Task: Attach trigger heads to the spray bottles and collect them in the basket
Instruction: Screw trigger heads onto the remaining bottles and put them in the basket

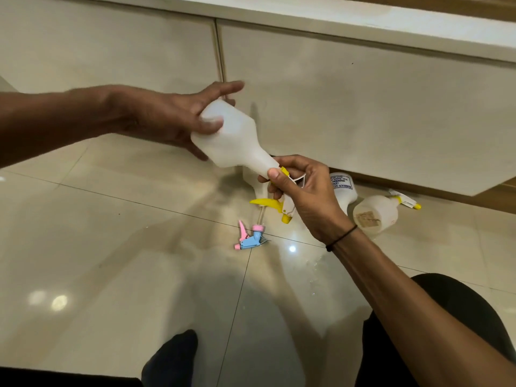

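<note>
My left hand point(167, 121) grips the base of a white spray bottle point(234, 138) held tilted, neck pointing down to the right. At the neck, my right hand point(304, 191) holds a yellow and white trigger head point(279, 203), its collar against the bottle mouth. A loose pink and blue trigger head point(250, 237) lies on the floor below. Two more white bottles lie on the floor at the right: one with a printed label point(344, 191), one point(375, 216) with a yellow trigger head point(405, 201) on it. No basket is in view.
Glossy beige floor tiles point(111, 233) stretch to the left and front. Pale cabinet doors point(349, 107) close off the far side. My dark-clothed knee point(460, 317) is at the lower right and a dark sock point(170, 358) at the bottom.
</note>
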Demonstrator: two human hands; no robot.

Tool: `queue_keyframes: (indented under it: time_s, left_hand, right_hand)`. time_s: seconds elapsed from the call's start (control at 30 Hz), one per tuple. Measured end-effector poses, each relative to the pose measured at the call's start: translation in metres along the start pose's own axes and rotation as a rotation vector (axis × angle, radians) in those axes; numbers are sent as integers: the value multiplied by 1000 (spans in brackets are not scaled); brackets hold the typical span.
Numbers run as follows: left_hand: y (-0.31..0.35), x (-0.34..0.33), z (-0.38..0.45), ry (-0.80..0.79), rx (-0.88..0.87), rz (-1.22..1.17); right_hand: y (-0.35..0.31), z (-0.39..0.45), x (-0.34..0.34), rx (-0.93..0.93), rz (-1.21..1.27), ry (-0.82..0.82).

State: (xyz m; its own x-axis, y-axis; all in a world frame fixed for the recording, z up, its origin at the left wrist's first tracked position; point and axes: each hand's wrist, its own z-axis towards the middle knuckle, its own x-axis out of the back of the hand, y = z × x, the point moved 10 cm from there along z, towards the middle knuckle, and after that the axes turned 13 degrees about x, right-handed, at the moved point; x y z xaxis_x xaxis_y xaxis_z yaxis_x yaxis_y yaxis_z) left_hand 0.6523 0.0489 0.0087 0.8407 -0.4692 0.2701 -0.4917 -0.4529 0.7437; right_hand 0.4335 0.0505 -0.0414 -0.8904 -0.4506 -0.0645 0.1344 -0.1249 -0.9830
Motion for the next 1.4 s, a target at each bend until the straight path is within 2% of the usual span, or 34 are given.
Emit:
queue_keyframes:
  time_s: [0.07, 0.17, 0.23, 0.33, 0.4, 0.47, 0.53, 0.6, 0.7, 0.77, 0.9, 1.0, 1.07, 1.2, 1.3, 1.4]
  left_hand:
    - [-13, 4, 4, -51, 177, -125]
    - [-21, 7, 5, -39, 236, -10]
    - [-20, 5, 2, -48, 175, 39]
    - [-3, 9, -5, 12, -43, 98]
    - [10, 10, -8, 66, -151, 104]
    - [18, 9, -9, 89, -178, 90]
    - [12, 8, -8, 61, -75, -13]
    - [-1, 3, -4, -33, 85, -156]
    - [-11, 10, -4, -1, 208, -104]
    - [-7, 13, -6, 9, 159, -79]
    - [11, 9, -20, -63, -69, -5]
    - [-1, 1, -12, -133, 71, -103]
    - [-7, -2, -10, -91, 141, -39]
    - [10, 6, -18, 25, -81, 232]
    - [-2, 3, -17, -140, 31, 41]
    - [-13, 5, -13, -131, 132, -102]
  right_hand:
    - [-7, 0, 0, 64, -132, -9]
    - [-15, -2, -2, 145, -261, -29]
    - [-9, -4, -4, 102, -230, -58]
    - [0, -6, -7, -8, -75, -99]
    - [-2, -5, -7, -14, 19, -71]
    - [-7, -2, -5, 18, 27, -33]
    - [-15, 1, -1, 72, -38, 3]
    - [-21, 3, 2, 143, -167, 24]
    - [-28, -2, 3, 217, -319, 28]
    - [-26, -3, 3, 209, -318, 18]
    - [-16, 0, 1, 107, -113, 19]
    - [-24, 2, 0, 173, -188, 43]
    - [-26, 1, -2, 209, -291, 27]
    - [-17, 2, -3, 141, -186, 21]
    - [-21, 5, 1, 181, -215, 44]
    - [-25, 4, -1, 222, -297, 4]
